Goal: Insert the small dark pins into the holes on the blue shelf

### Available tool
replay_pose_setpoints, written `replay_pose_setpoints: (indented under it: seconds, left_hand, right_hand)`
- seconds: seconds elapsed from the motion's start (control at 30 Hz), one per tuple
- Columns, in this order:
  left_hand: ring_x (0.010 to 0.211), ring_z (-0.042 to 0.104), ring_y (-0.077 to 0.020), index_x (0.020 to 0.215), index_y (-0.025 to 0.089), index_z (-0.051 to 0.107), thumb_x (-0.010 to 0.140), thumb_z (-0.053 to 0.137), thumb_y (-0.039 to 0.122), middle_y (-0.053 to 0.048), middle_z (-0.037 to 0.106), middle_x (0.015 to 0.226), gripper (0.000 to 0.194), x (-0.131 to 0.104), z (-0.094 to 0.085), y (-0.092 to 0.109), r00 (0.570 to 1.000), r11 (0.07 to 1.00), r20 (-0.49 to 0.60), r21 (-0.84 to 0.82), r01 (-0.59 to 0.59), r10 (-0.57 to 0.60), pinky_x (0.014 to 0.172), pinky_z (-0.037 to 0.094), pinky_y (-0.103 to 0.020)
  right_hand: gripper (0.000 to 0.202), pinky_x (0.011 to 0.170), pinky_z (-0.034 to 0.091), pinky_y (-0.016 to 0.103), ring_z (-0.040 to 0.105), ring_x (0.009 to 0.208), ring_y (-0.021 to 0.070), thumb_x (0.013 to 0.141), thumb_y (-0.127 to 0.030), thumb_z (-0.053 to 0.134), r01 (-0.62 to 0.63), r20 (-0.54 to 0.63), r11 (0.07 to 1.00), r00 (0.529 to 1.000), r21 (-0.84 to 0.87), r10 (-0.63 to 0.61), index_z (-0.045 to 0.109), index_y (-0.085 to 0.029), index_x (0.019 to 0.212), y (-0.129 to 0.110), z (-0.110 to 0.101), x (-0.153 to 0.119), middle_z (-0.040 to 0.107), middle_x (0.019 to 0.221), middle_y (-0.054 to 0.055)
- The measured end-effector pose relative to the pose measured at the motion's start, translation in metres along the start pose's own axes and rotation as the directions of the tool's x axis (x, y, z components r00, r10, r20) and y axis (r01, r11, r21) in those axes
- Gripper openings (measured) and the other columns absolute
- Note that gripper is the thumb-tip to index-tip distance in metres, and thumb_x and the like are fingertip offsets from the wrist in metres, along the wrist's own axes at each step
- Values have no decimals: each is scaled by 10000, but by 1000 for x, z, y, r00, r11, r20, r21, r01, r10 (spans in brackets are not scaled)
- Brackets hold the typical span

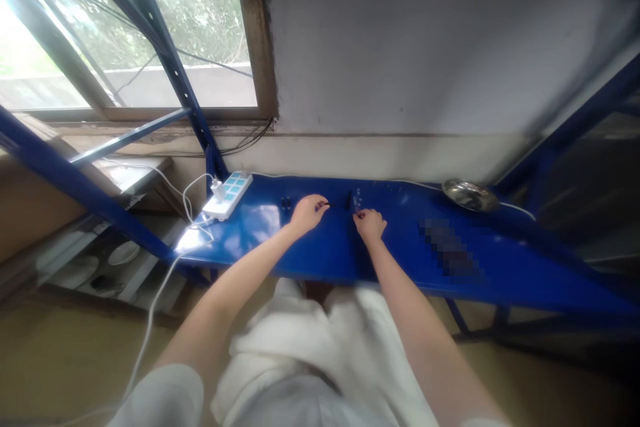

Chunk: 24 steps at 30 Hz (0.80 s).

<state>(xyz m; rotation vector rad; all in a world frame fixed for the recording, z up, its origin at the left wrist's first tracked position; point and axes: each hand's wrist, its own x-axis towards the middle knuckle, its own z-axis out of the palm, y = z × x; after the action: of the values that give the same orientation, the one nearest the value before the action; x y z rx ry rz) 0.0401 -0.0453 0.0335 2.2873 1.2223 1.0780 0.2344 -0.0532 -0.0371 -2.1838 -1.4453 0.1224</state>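
Observation:
My left hand is over the middle of the blue table, its fingers pinched on a small dark piece that pokes out at the fingertips. Left of that hand stand a couple of small dark cylinders. My right hand has thumb and finger pressed together at the near end of a cluster of small clear pieces. Whether it grips one of them is too small to tell. Between the hands, next to the clear pieces, is another small dark object.
The blue table runs along the wall. A white power strip with a plugged-in cord lies at its left end. At the back right sits a shiny metal dish. A pixelated dark rectangle lies nearer. Blue rack posts rise at left.

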Motion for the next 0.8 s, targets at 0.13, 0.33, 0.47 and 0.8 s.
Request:
replay_pose_setpoints:
  seconds: [0.13, 0.33, 0.47, 0.8]
  left_hand:
    - [722, 599, -135, 856, 152, 643, 773, 580, 227, -42, 663, 811, 128, 0, -1, 0, 1000, 1000, -20, -1, 15, -15, 697, 478, -259]
    - [722, 605, -129, 847, 153, 644, 770, 584, 212, -38, 664, 813, 114, 2, -2, 1, 999, 1000, -24, -10, 29, -29, 711, 482, -259]
    - [734, 608, -134, 845, 149, 648, 765, 587, 206, -44, 668, 816, 115, 2, -4, 1, 1000, 1000, -23, -7, 19, -19, 722, 483, -261]
    - [751, 612, -139, 861, 150, 655, 771, 584, 212, -49, 674, 829, 130, 1, -13, 4, 999, 999, -18, 4, 40, -40, 731, 485, -261]
  right_hand:
    - [181, 691, 324, 321, 522, 846, 220, 768, -258, 504, 115, -1, 993, 993, -5, -115, 665, -176, 756, -10, -5, -8, 633, 886, 78]
    - [180, 713, 320, 319, 512, 827, 202, 802, -248, 482, 337, -47, 941, 940, -31, -338, 645, -178, 766, -34, -19, -23, 629, 847, 65]
    - [185, 707, 322, 319, 510, 818, 201, 814, -246, 475, 385, -34, 922, 922, -38, -387, 636, -178, 754, -43, -25, -27, 623, 837, 63]
    - [192, 706, 330, 325, 521, 819, 210, 817, -237, 468, 397, -19, 917, 917, -46, -398, 636, -181, 740, -49, -26, -29, 622, 829, 71]
